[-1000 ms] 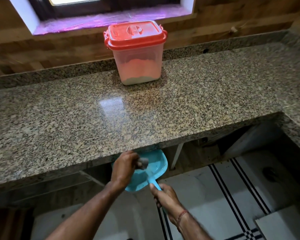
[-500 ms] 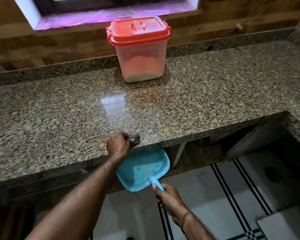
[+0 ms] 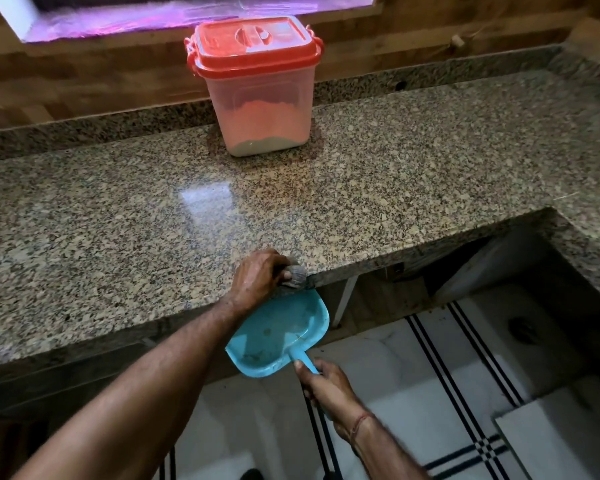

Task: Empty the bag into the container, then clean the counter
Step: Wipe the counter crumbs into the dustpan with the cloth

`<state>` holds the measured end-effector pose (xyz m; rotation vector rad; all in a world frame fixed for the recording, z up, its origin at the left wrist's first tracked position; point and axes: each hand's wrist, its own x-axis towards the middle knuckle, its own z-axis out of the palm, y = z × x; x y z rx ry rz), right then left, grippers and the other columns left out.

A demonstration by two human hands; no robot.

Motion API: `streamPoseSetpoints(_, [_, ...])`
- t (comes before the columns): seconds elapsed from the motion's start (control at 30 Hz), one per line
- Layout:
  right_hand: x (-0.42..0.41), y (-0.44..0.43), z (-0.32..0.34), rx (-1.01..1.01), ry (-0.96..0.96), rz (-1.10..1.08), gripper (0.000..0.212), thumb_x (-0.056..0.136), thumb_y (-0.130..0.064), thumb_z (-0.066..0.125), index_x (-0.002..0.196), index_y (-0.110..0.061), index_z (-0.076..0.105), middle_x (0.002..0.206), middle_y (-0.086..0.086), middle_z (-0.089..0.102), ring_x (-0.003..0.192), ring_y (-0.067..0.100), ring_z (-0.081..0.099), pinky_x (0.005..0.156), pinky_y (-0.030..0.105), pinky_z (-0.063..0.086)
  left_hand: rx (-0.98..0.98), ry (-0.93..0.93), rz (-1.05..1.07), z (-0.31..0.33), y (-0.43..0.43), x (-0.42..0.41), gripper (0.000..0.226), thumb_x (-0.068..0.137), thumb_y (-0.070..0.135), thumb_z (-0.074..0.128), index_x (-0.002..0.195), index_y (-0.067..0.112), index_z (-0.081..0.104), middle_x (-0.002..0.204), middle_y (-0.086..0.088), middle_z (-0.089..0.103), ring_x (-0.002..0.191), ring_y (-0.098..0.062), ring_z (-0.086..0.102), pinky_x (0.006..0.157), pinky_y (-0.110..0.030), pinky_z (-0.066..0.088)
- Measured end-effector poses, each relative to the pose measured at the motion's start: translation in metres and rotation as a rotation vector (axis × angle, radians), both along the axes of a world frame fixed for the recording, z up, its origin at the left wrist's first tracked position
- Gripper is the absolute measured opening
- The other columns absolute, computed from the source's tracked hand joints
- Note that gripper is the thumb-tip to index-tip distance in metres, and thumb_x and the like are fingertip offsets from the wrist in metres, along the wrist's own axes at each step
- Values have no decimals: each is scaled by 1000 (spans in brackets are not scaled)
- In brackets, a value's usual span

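Gripping a small grey rag [image 3: 294, 273], the left hand [image 3: 257, 275] has its fingers curled tight round it at the near edge of the counter [image 3: 118, 244], rag touching the lip. Right hand [image 3: 326, 382] is closed on the handle of a blue dustpan [image 3: 279, 336], pan held just below the edge, under the rag, with a few crumbs in it. Looks like the sweep-off step of the cleaning; the container [image 3: 257, 88] sits lidded at the far side by the wall, partly filled, no bag in view, so the emptying seems done. Risks: the pan's far lip is not clearly tight against the stone, so crumbs could drop through the gap to the floor [image 3: 413, 393]; a tilt of the pan toward the handle side would spill what is collected; a fast wipe could flick bits past the pan's right side. Edges: counter front is a straight drop, and it steps back at right into an open recess. Room: bare counter left, right and far of the rag; container well apart, no obstacle to wiping.
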<state>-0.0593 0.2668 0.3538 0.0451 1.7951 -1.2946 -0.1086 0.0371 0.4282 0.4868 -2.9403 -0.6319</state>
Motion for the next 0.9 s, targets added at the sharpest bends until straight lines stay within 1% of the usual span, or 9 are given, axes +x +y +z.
streamPoseSetpoints(0.07, [1,-1,-1,-1,16,6,28,97,-40,65,96,-13,68,67,-5,54,59,8,49,58,26,42,16,-45,50,-1,-5,2,30,93,36,68,120,24,73,102,1,72,84,-13,61,68,-24,39])
streamPoseSetpoints(0.2, [1,-5,-1,6,-19,-3,33,95,-43,66,103,-12,69,68,-4,55,60,9,49,58,26,42,34,-157,188,4,-7,-4,24,94,37,67,100,15,73,83,1,66,74,-14,58,65,-26,42])
streamPoseSetpoints(0.3, [4,-6,5,17,-37,-11,31,93,-46,66,95,-15,68,67,-4,55,60,9,49,56,26,41,31,-55,285,5,11,10,15,96,31,65,96,17,72,90,-1,69,76,-12,61,68,-26,50])
streamPoseSetpoints(0.37, [5,-6,11,19,-33,-24,37,89,-50,66,95,-13,69,63,-6,55,58,9,48,53,26,40,61,-19,320,2,29,32,20,97,34,56,87,22,68,92,0,68,74,-7,59,61,-23,46])
streamPoseSetpoints(0.43, [6,-7,14,27,-31,-31,42,86,-52,66,97,-11,70,61,-7,55,55,7,49,51,25,39,53,-133,278,-12,51,59,26,94,37,51,80,17,61,89,-6,63,78,-15,59,62,-32,44])
streamPoseSetpoints(0.5, [8,-6,17,36,-28,-14,40,90,-49,66,98,-10,71,61,-7,56,53,5,49,50,24,40,43,-230,326,-22,63,81,18,90,30,59,77,17,59,89,-5,67,87,-23,64,65,-34,42])
streamPoseSetpoints(0.6, [9,-2,20,24,-6,1,36,95,-44,65,101,-10,71,63,-6,56,53,4,49,51,22,41,92,-202,553,-32,57,91,8,89,29,66,87,23,72,92,2,73,90,-21,67,63,-30,42])
streamPoseSetpoints(0.73, [18,4,21,25,-6,93,29,97,-42,64,91,-14,68,68,-4,56,55,4,49,53,22,41,150,-202,682,-31,50,102,21,86,39,72,104,28,76,102,0,77,101,-25,70,78,-31,50])
streamPoseSetpoints(0.9, [34,-1,28,21,-18,195,29,97,-43,64,90,-15,65,76,2,57,61,9,48,56,24,41,319,-51,879,-21,32,134,20,88,43,69,95,26,76,95,1,77,93,-24,70,67,-26,41])
